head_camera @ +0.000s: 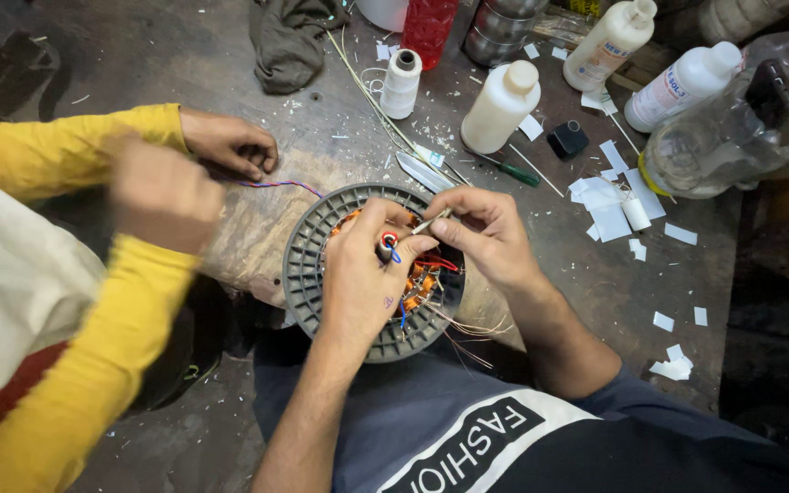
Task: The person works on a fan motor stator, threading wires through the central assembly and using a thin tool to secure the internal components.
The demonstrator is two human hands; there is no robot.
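the left hand [358,283] pinches red and blue wire ends over the round motor stator [308,274] at the worktop [139,64] edge, while the right hand [490,237] holds a thin stick [433,221] pointing leftward at them, touching.

Dim, warm overhead light; bench [340,146] centre lit, corners fall into shadow. Yellow-sleeved hand [164,194] at left is motion-blurred. Wide-angle stretch at frame edges, glare on white bottles [500,105].
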